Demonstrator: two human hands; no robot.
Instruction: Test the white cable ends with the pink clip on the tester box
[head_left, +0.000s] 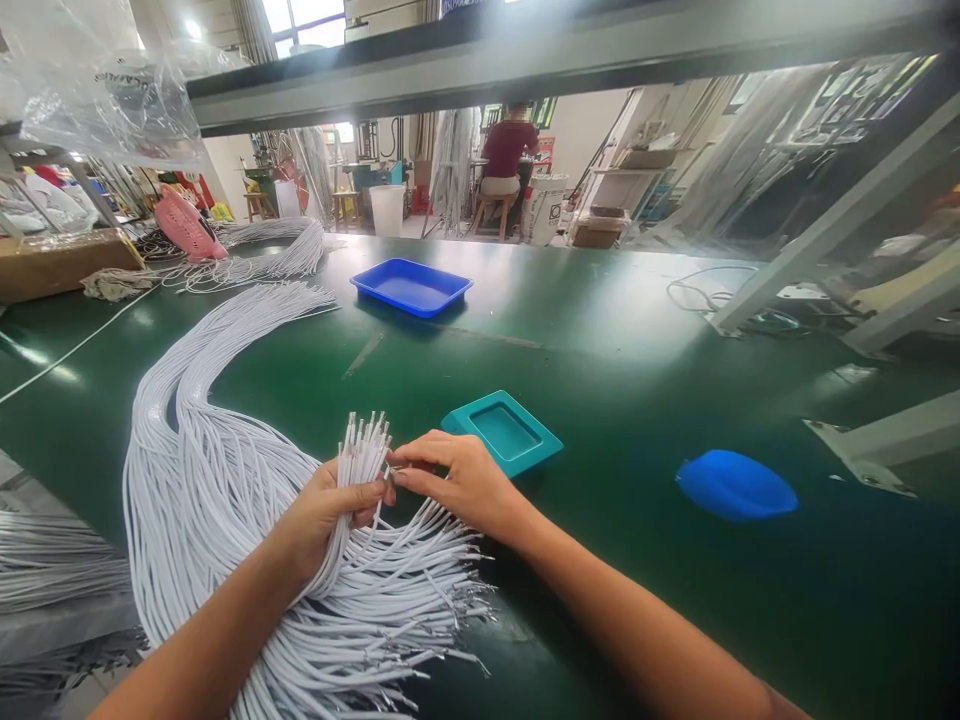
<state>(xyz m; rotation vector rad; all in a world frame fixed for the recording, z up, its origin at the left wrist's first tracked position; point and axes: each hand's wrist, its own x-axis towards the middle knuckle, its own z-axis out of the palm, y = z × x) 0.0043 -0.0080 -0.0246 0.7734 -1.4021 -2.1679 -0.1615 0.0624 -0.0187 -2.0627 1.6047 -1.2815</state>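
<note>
My left hand (330,505) is closed around a bunch of white cables (363,450), their metal-tipped ends pointing up. At the side of that bunch, my right hand (457,475) has its thumb and fingers pinched at a cable's bare end; the exact piece between the fingertips is too small to make out. Beneath both hands a long bundle of white cables (217,480) curves across the table, with stripped ends fanned out to the right. Just beyond my right hand lies a teal tray (551,446), tilted on the table.
A blue tray (412,308) lies farther back on the green table (615,380). To the right are a blue oval object (739,487) and metal frame legs (907,440). A metal beam (525,60) crosses overhead. A person (508,150) sits on a stool in the background.
</note>
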